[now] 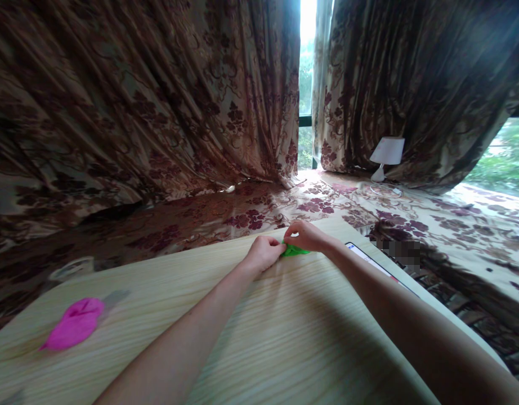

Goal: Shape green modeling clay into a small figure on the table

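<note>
Toward the far edge of the wooden table, a soft, bright green piece (294, 251) that looks like modelling clay lies between my two hands. My left hand (264, 253) pinches at its left end with thumb and fingertips together. From above and to the right, my right hand (307, 235) has thumb and index finger closed on the green piece's upper left part. The fingers hide part of it. A flattened, bright pink piece (76, 324) of similar look lies at the table's left, well apart from both hands, with a greyish see-through patch beside it.
The light wood table (242, 337) fills the foreground. A tablet-like flat screen (380, 267) lies along its right edge, near my right forearm. A pale object (71, 269) sits at the left far edge. Beyond are flowered curtains (200, 101) and a white lamp (387, 151) on a cloth-covered ledge.
</note>
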Motion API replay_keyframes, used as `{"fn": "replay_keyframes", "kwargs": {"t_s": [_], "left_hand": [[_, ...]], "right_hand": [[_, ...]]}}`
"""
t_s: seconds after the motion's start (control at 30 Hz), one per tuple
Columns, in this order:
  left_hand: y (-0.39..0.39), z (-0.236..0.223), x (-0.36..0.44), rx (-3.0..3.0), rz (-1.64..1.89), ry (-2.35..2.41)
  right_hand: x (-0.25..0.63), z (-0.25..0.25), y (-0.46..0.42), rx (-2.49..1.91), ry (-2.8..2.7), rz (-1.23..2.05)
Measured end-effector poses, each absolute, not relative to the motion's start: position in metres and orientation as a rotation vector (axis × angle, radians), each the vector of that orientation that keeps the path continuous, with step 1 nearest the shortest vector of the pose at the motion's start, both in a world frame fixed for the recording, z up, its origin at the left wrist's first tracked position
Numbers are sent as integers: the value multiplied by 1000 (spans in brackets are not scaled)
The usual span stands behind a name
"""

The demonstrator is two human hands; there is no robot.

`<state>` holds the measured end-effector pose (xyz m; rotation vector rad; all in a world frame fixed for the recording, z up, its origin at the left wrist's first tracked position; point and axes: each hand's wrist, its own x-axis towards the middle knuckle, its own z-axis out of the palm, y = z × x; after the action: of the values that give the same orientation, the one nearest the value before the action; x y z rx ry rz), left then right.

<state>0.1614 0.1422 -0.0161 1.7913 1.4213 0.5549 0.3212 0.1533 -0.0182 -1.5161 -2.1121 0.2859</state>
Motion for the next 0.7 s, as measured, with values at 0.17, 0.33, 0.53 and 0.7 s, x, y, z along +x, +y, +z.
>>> {"fn": "replay_keyframes", "kwargs": {"t_s": [0.17,0.33,0.53,0.7], "left_hand": [[145,-17,160,1783,549,1432],[146,-12,153,1809,627,1445],[133,-9,158,2063,799,1249],[129,-9,169,2110,790,1297]], "right_hand": [[319,-15,153,-1499,-2085,336],[349,5,145,-1534,-2017,340],[379,0,126,-1676,-2063,455],[360,-15,120,-1706,-2026,352]]}}
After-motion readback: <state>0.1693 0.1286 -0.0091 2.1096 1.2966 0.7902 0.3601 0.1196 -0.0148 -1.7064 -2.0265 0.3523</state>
